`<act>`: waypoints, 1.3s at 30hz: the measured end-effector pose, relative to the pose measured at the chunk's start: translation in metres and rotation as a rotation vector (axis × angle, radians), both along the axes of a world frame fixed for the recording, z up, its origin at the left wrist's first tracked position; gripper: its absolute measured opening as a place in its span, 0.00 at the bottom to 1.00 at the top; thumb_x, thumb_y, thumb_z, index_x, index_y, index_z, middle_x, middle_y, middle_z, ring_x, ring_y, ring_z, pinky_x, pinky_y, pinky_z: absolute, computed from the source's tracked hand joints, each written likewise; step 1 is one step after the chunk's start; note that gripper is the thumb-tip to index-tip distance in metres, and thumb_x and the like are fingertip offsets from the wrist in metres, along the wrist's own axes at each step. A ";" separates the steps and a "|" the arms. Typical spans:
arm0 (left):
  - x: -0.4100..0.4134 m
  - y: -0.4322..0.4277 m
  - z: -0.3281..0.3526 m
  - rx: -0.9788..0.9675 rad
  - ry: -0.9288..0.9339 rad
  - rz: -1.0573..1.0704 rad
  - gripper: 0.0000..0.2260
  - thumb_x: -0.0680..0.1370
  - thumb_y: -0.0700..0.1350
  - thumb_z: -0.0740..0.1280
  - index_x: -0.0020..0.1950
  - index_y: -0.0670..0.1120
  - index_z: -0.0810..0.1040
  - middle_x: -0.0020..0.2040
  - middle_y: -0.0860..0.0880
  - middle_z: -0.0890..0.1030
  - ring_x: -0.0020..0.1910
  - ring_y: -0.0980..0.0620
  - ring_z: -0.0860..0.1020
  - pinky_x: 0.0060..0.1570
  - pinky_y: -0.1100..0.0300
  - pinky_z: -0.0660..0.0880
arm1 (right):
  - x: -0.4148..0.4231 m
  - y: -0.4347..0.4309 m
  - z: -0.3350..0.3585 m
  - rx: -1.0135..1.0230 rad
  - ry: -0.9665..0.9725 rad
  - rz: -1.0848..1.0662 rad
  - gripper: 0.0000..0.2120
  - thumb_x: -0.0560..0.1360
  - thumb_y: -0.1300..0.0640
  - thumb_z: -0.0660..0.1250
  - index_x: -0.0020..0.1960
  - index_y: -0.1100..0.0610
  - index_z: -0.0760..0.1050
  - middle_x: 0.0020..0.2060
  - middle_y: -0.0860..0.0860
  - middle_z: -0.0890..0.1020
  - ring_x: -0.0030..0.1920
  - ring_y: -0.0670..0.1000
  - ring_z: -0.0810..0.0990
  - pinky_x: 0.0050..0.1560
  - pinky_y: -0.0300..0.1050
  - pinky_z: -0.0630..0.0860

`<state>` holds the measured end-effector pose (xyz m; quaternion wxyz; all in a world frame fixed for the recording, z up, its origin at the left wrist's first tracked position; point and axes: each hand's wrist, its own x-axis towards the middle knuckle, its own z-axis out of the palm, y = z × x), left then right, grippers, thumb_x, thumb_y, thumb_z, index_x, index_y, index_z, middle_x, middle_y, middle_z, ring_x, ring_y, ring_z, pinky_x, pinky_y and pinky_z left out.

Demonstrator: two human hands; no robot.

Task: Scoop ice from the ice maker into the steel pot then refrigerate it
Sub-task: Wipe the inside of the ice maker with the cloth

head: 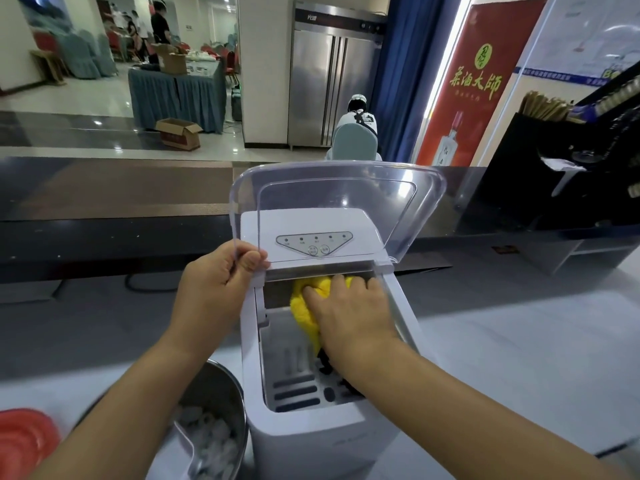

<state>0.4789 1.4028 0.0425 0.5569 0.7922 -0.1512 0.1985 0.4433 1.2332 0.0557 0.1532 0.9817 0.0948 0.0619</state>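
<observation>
The left hand (pixel 221 284) pinches the raised lid (pixel 346 202) of the ice maker (pixel 311 438) while the right hand (pixel 349 311), fingers flat together, presses a cloth (pixel 306 308) inside, apparently against its back.

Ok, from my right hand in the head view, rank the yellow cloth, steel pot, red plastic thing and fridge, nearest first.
1. Yellow cloth, touching, under the right hand.
2. Steel pot, lower left, beside the ice maker.
3. Red plastic thing, far left edge.
4. Fridge, far back across the room.
The left hand holds the clear lid up.
</observation>
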 end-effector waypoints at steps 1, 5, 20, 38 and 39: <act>0.000 0.000 0.000 0.004 -0.001 -0.001 0.05 0.75 0.52 0.61 0.44 0.58 0.77 0.42 0.56 0.83 0.45 0.54 0.82 0.48 0.53 0.80 | -0.001 -0.004 0.002 -0.008 -0.008 -0.007 0.24 0.72 0.59 0.65 0.65 0.51 0.64 0.56 0.58 0.72 0.56 0.60 0.71 0.52 0.53 0.64; 0.000 0.000 0.000 0.003 0.008 -0.004 0.06 0.75 0.53 0.61 0.44 0.57 0.77 0.42 0.57 0.83 0.44 0.54 0.82 0.46 0.59 0.79 | -0.010 -0.011 0.008 0.006 -0.026 0.003 0.23 0.66 0.59 0.71 0.59 0.53 0.70 0.52 0.57 0.73 0.51 0.59 0.73 0.45 0.50 0.64; 0.005 -0.002 -0.006 -0.035 0.010 0.027 0.06 0.75 0.55 0.60 0.44 0.57 0.76 0.41 0.58 0.83 0.43 0.56 0.82 0.46 0.57 0.80 | -0.001 -0.014 -0.015 0.194 -0.130 -0.141 0.27 0.37 0.59 0.80 0.35 0.54 0.76 0.30 0.54 0.75 0.27 0.55 0.74 0.25 0.40 0.57; 0.007 -0.002 -0.008 -0.017 0.021 0.008 0.07 0.79 0.46 0.61 0.45 0.53 0.77 0.41 0.57 0.83 0.44 0.60 0.81 0.48 0.58 0.78 | -0.034 -0.025 0.022 0.376 -0.063 -0.069 0.18 0.73 0.54 0.62 0.63 0.44 0.73 0.51 0.48 0.75 0.49 0.54 0.75 0.42 0.43 0.72; 0.007 -0.002 -0.008 -0.009 0.022 0.008 0.07 0.79 0.46 0.61 0.45 0.54 0.77 0.42 0.57 0.83 0.44 0.60 0.81 0.48 0.59 0.79 | -0.031 -0.027 0.022 0.296 -0.068 -0.123 0.15 0.73 0.55 0.63 0.59 0.46 0.74 0.47 0.48 0.73 0.44 0.54 0.73 0.35 0.42 0.67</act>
